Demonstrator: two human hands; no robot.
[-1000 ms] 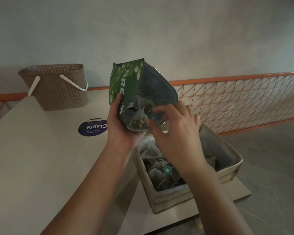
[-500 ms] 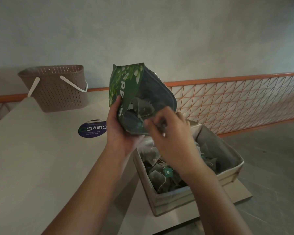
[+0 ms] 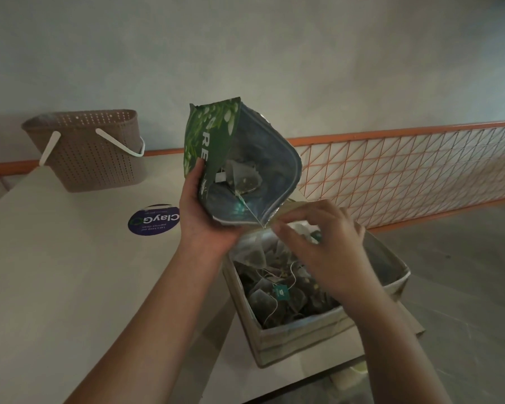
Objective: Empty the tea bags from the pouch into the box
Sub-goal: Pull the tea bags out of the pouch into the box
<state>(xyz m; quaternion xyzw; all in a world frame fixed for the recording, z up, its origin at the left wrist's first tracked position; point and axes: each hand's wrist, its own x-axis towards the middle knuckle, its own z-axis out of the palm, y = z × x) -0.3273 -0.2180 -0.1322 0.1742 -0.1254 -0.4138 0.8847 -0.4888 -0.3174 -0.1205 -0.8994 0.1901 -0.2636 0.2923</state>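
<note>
— Above the box (image 3: 301, 342), the left hand (image 3: 204, 225) is gripping the pouch (image 3: 239, 161), mouth tipped toward us.
— And the right hand (image 3: 324, 243)?
— It's pinching a string from a tea bag (image 3: 244, 179) inside. Probably light, soft and tangle-prone; pulling gently by the string seems best.

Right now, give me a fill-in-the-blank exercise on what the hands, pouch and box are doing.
1. The green pouch is gripped by the ____ hand.
2. The right hand is above the open ____, which holds many tea bags.
3. One tea bag is still visible inside the ____.
4. The perforated basket has ____ handles.

Missing words: left; box; pouch; white
</note>
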